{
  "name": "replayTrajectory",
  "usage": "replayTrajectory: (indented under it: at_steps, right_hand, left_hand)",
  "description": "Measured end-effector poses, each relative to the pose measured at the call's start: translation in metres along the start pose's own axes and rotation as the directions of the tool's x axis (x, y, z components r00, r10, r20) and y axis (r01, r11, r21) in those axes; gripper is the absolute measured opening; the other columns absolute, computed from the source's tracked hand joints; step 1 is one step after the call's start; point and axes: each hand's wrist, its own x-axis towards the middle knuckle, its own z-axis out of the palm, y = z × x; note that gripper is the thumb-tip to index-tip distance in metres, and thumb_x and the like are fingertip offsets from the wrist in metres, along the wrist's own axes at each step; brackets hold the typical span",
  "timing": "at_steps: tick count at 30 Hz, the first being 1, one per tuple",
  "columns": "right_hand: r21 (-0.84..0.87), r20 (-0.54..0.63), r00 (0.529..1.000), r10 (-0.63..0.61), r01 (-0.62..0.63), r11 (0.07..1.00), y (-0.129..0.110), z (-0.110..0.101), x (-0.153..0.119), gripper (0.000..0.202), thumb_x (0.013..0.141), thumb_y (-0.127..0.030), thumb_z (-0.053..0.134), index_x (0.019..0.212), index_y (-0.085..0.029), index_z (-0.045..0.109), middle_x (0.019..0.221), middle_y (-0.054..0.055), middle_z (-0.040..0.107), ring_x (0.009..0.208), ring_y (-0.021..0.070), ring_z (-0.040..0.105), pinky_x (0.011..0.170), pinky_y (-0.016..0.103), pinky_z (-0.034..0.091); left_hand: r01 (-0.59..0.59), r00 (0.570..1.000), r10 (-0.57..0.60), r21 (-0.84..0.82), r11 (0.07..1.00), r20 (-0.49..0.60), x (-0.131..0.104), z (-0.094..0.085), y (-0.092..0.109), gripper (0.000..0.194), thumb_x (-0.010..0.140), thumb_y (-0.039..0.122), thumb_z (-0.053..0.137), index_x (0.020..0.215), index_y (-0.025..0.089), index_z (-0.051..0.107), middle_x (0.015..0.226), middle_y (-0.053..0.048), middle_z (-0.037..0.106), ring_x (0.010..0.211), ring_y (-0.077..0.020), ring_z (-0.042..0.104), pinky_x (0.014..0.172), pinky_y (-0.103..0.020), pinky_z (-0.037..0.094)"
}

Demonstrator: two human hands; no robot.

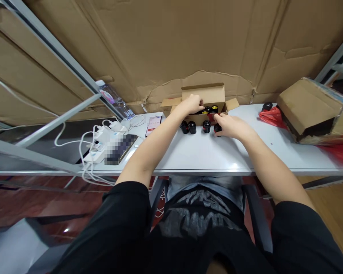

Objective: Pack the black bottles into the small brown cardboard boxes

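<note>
An open cardboard box (203, 94) stands at the back of the white table, its flaps folded out. Inside are several small black cylinders (214, 109), some with yellow ends. My left hand (193, 104) reaches over the box's left part with bent fingers; what it touches there is hidden. In front of the box, my right hand (227, 125) has its fingers closed around a black cylinder (217, 129) at the table surface. Left of it, another black cylinder (206, 126) stands upright, and a pair of them (192, 127) stands near the box's left front corner.
A phone (153, 125) lies left of the box. Further left are a power strip (98, 146) with white cables and a plastic bottle (114, 99). On the right sit a worn cardboard box (311, 110), a red plastic bag (272, 117) and one more black cylinder (267, 106).
</note>
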Motion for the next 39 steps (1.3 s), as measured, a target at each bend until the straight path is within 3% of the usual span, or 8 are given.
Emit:
replayTrajectory:
  at_steps: [7,15,18,24,28,32,35,39]
  right_hand:
    - [-0.013,-0.03,0.997,0.07,-0.071,0.997,-0.004,0.013,0.006,0.068,0.117,-0.046,0.097,0.167,-0.014,0.064,0.145,0.028,0.092,0.128,0.0524,0.091,0.094,0.051,0.065]
    - [0.074,-0.021,0.997,0.072,-0.07,0.995,0.008,0.0,0.001,0.05,0.12,-0.044,0.094,0.156,-0.02,0.069,0.15,0.02,0.092,0.131,0.0459,0.09,0.082,0.046,0.055]
    - [0.081,-0.017,0.998,0.055,-0.054,0.995,0.008,0.003,0.002,0.041,0.122,-0.038,0.091,0.153,-0.021,0.07,0.15,0.02,0.091,0.132,0.0438,0.089,0.082,0.045,0.054]
    - [0.052,-0.078,0.995,0.065,-0.061,0.997,0.004,0.011,0.008,0.038,0.124,-0.044,0.087,0.151,-0.021,0.073,0.147,0.021,0.092,0.126,0.0457,0.09,0.083,0.047,0.055]
    - [0.133,-0.248,0.966,0.066,-0.034,0.991,0.001,0.016,0.009,0.057,0.117,-0.06,0.094,0.154,-0.022,0.073,0.13,0.017,0.095,0.112,0.0451,0.09,0.085,0.046,0.059]
    - [0.261,-0.472,0.882,0.011,0.128,0.957,0.001,0.03,0.016,0.062,0.121,-0.062,0.08,0.164,-0.018,0.071,0.121,0.018,0.093,0.106,0.0423,0.088,0.094,0.049,0.066]
    - [0.29,-0.553,0.83,-0.072,0.273,0.917,0.004,0.041,0.023,0.06,0.124,-0.058,0.066,0.166,-0.016,0.073,0.126,0.02,0.091,0.104,0.0406,0.086,0.098,0.051,0.069]
    - [0.28,-0.528,0.834,-0.161,0.351,0.894,0.01,0.04,0.023,0.058,0.124,-0.057,0.062,0.164,-0.017,0.075,0.125,0.02,0.086,0.108,0.0407,0.08,0.104,0.055,0.07]
  left_hand:
    - [0.042,0.997,-0.046,-0.059,0.997,-0.063,0.006,0.008,-0.006,0.02,0.086,0.012,0.095,0.1,0.021,0.083,0.103,-0.011,0.085,0.108,-0.0329,0.085,0.102,-0.042,0.068]
    - [-0.104,0.966,-0.013,-0.431,0.896,-0.259,-0.021,-0.013,-0.043,0.031,0.08,0.018,0.096,0.096,0.026,0.07,0.095,-0.002,0.083,0.097,-0.0265,0.079,0.108,-0.044,0.068]
    - [-0.162,0.938,-0.097,-0.668,0.726,-0.333,-0.04,-0.004,-0.055,0.037,0.078,0.02,0.097,0.098,0.026,0.067,0.093,-0.001,0.082,0.096,-0.0238,0.081,0.103,-0.041,0.069]
    - [-0.246,0.956,-0.137,-0.963,0.106,-0.259,-0.082,0.045,-0.053,0.061,0.069,0.034,0.1,0.096,0.028,0.046,0.105,0.003,0.082,0.096,-0.0201,0.089,0.105,-0.042,0.075]
    - [-0.277,0.959,-0.076,-0.96,-0.047,-0.273,-0.097,0.063,-0.039,0.074,0.073,0.042,0.11,0.101,0.029,0.044,0.11,0.005,0.078,0.099,-0.0182,0.089,0.118,-0.045,0.075]
    - [-0.329,0.944,0.038,-0.944,0.014,-0.328,-0.099,0.069,-0.024,0.072,0.075,0.048,0.115,0.113,0.028,0.056,0.117,0.002,0.076,0.108,-0.0202,0.086,0.112,-0.041,0.074]
    - [-0.414,0.908,0.162,-0.884,0.217,-0.386,-0.101,0.073,-0.016,0.069,0.08,0.042,0.109,0.133,0.028,0.066,0.118,-0.002,0.077,0.107,-0.0212,0.082,0.097,-0.034,0.068]
    - [-0.564,0.818,0.265,-0.619,0.546,-0.511,-0.109,0.071,-0.015,0.074,0.087,0.033,0.095,0.156,0.027,0.07,0.125,-0.006,0.082,0.107,-0.0255,0.08,0.101,-0.04,0.065]
